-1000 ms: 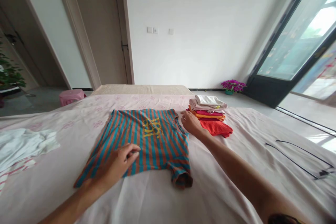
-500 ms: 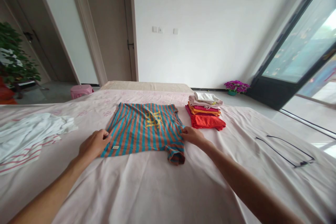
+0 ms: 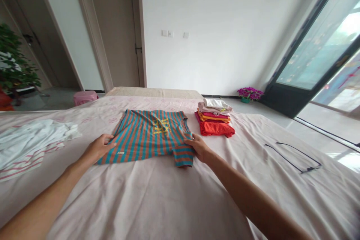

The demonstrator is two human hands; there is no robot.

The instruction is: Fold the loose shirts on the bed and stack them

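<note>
A T-shirt (image 3: 143,135) with teal and brown stripes and a yellow print lies folded on the pale pink bedsheet (image 3: 157,202). Its hem faces left and its neckline right; one short sleeve points toward me. At the hem, my left hand (image 3: 98,148) holds the edge between thumb and fingers, with some fingertips hidden by cloth. My right hand (image 3: 200,147) pinches the shoulder seam by the neckline, just above the sleeve. Right of the shirt stands a stack of folded clothes (image 3: 215,118), red at the bottom and white on top.
Crumpled white clothing (image 3: 33,142) with pink stripes lies at the left. Black-framed glasses (image 3: 298,157) rest on the sheet at the right. Past the bed are a pink stool (image 3: 85,97), purple flowers (image 3: 249,93) in a pot, and a closed door (image 3: 115,30).
The sleeve nearest me has gone from bunched to flat and straight. My left thumb and forefinger have parted somewhat at the hem. The view has shifted slightly.
</note>
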